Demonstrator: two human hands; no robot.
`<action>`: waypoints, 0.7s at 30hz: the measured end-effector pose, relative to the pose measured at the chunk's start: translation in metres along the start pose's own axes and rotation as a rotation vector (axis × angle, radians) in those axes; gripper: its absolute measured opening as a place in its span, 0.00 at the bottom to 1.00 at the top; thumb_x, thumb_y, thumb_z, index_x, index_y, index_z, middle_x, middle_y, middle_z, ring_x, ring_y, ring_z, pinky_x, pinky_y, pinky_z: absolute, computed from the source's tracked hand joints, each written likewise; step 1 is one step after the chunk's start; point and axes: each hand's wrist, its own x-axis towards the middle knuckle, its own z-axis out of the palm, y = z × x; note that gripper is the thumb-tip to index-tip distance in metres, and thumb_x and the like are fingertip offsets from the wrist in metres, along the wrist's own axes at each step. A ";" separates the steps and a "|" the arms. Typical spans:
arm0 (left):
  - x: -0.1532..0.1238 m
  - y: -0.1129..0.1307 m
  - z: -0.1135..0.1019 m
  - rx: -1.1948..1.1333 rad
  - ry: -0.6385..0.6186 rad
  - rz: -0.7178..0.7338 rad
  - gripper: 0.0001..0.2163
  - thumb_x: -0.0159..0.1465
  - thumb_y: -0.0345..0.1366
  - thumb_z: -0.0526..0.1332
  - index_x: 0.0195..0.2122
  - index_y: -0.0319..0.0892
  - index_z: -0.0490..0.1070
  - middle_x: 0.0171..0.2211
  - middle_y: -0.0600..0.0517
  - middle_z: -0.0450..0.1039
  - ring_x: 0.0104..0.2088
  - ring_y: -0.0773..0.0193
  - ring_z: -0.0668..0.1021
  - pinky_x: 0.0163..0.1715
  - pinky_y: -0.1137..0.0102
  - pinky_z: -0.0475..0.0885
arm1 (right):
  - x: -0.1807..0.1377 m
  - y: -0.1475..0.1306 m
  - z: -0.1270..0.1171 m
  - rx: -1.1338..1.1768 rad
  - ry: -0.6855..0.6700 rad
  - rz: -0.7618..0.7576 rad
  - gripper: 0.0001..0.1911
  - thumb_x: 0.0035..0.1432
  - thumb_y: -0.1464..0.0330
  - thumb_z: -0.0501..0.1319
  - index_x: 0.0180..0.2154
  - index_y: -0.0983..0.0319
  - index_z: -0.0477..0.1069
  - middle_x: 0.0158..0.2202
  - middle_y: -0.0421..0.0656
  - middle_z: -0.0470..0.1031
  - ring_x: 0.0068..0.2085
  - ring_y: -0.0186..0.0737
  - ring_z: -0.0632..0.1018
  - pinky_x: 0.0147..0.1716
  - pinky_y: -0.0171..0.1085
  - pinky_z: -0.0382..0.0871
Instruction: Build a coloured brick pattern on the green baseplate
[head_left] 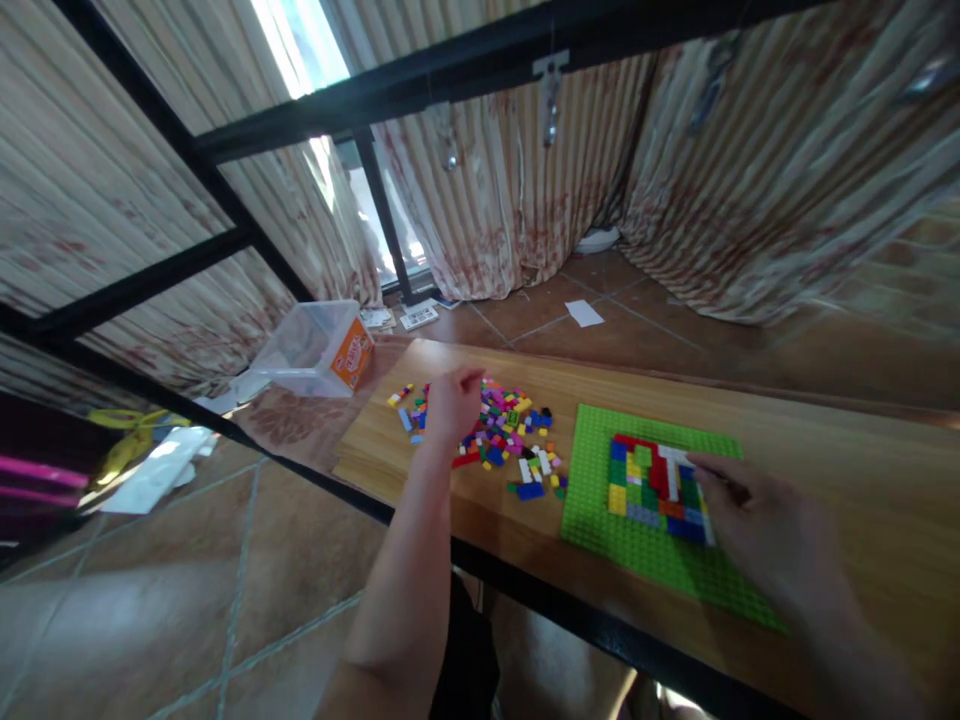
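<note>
A green baseplate (596, 440) lies on the wooden table, with a patch of red, white, blue, yellow and green bricks (651, 482) fixed on it. My right hand (757, 525) rests on the plate's right part, its fingertips touching the right edge of the brick patch; the fingers look curled and the hand is blurred. To the left lies a pile of loose coloured bricks (510, 435). My left hand (452, 403) is over the left side of that pile, fingers bent down into the bricks; what they hold, if anything, is hidden.
A clear plastic box (315, 348) with an orange label stands on the floor beyond the table's (862, 480) left end. Black metal bars (450, 70) cross overhead. Curtains hang behind. Papers (583, 313) lie on the tiled floor.
</note>
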 end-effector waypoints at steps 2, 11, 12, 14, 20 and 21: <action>0.005 -0.014 -0.017 0.026 -0.031 -0.087 0.11 0.62 0.26 0.58 0.41 0.37 0.79 0.38 0.47 0.82 0.39 0.61 0.81 0.41 0.69 0.75 | -0.001 0.002 0.003 -0.006 -0.008 -0.024 0.21 0.60 0.56 0.53 0.41 0.57 0.80 0.33 0.47 0.82 0.28 0.48 0.79 0.26 0.43 0.69; -0.003 -0.017 -0.038 0.187 -0.277 -0.048 0.18 0.53 0.23 0.60 0.44 0.41 0.80 0.37 0.50 0.82 0.36 0.61 0.80 0.38 0.69 0.74 | 0.000 0.005 0.013 0.017 0.009 -0.048 0.16 0.60 0.57 0.55 0.37 0.53 0.80 0.34 0.48 0.83 0.28 0.53 0.81 0.25 0.47 0.70; -0.003 -0.015 -0.037 0.208 -0.284 -0.033 0.18 0.53 0.23 0.60 0.44 0.41 0.80 0.38 0.49 0.81 0.38 0.60 0.80 0.40 0.68 0.75 | 0.000 0.005 0.014 0.022 0.012 -0.067 0.16 0.60 0.57 0.54 0.38 0.53 0.79 0.35 0.48 0.83 0.29 0.54 0.81 0.26 0.47 0.71; -0.004 -0.009 -0.034 0.260 -0.284 0.014 0.18 0.54 0.24 0.60 0.44 0.43 0.80 0.41 0.48 0.81 0.41 0.58 0.80 0.45 0.66 0.74 | -0.001 0.004 0.015 0.027 0.018 -0.101 0.17 0.60 0.55 0.54 0.39 0.53 0.79 0.36 0.46 0.83 0.30 0.54 0.81 0.27 0.48 0.72; -0.011 0.010 -0.011 0.343 -0.322 0.255 0.15 0.58 0.30 0.61 0.45 0.47 0.80 0.47 0.47 0.78 0.49 0.56 0.76 0.56 0.60 0.68 | -0.001 -0.002 0.013 0.009 -0.012 -0.077 0.17 0.61 0.58 0.54 0.41 0.54 0.80 0.38 0.48 0.82 0.33 0.55 0.82 0.30 0.48 0.74; -0.012 0.013 -0.006 0.360 -0.339 0.275 0.15 0.58 0.31 0.62 0.46 0.47 0.79 0.47 0.47 0.77 0.50 0.55 0.76 0.56 0.59 0.68 | 0.000 -0.003 0.012 0.009 -0.019 -0.070 0.17 0.61 0.58 0.54 0.41 0.54 0.80 0.38 0.49 0.82 0.34 0.55 0.82 0.30 0.48 0.73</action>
